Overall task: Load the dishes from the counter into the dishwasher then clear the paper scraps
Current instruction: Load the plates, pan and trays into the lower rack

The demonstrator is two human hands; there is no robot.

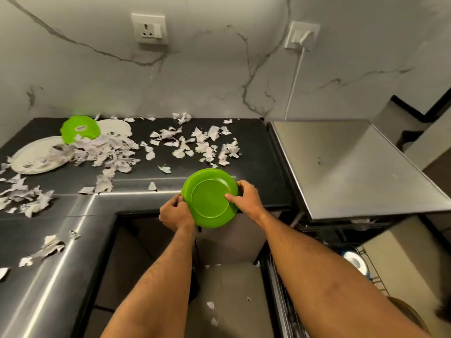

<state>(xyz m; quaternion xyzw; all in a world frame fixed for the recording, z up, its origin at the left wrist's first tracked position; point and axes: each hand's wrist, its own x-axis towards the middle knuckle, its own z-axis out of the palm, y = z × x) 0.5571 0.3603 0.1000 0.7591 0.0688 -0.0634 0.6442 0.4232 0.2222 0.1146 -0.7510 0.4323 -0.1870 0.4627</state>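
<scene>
Countertop [219,147], dark and L-shaped, is spread with torn paper scraps [107,150], thickest at the far left and thinning toward the right; a few bits are also seen on the floor below. Beside it on the right a dishwasher [353,167] is set, its steel top bare. Its rack [366,262] is pulled out low at the right edge of the view, and one white and blue dish [355,261] is seen standing in it; the rest of the rack is hidden by the right forearm.

Three dishes are left among the scraps at the far left: a large white plate [29,157] with paper lying on it, a smaller white plate [114,126] partly buried, and a green plate [80,129] propped at a tilt.

A second green plate [210,197] is held over the counter's front edge, underside up, clear of the surface. It is gripped at opposite rims: the left hand [175,213] is curled round the left rim, the right hand [246,197] is clamped on the right rim with the thumb pressed on the underside. The two-handed hold is probably meant to steady the plate for a turn toward the rack. Loading appears only begun, and the scraps are untouched.
</scene>
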